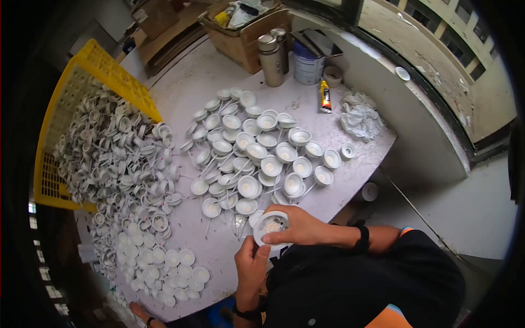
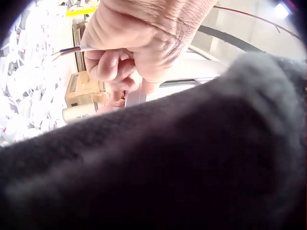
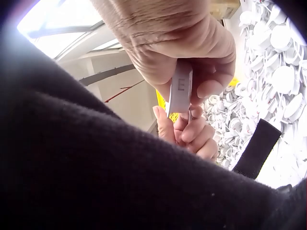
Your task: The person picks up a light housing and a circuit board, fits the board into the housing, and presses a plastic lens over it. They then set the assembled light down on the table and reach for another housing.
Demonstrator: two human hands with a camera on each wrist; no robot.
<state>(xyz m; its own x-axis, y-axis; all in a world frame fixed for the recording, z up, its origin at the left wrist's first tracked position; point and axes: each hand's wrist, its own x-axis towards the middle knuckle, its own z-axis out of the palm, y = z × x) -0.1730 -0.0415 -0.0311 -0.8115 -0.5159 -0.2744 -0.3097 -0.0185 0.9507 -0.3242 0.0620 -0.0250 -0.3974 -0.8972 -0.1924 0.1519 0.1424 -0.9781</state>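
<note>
Lamp (image 1: 272,225) sits pinched in the right hand (image 1: 298,225); the left hand (image 1: 251,266), curled round its wire (image 2: 72,49), should avoid tugging.

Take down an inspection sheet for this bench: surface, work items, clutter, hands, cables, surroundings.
Surface: pale tabletop, small dark specks scattered about.
Work items: round white lights piled mid-table; white discs heaped at lower left; one round light held up.
Clutter: tube, crumpled plastic, flasks, bucket, filled carton.
Hands: right hand grips the held light; left hand pinches its edge.
Cables: thin leads among the piled lights; one lead with bare ends sticks out by the left hand.
Surroundings: tipped yellow crate of white parts; window; another hand at lower left.
</note>
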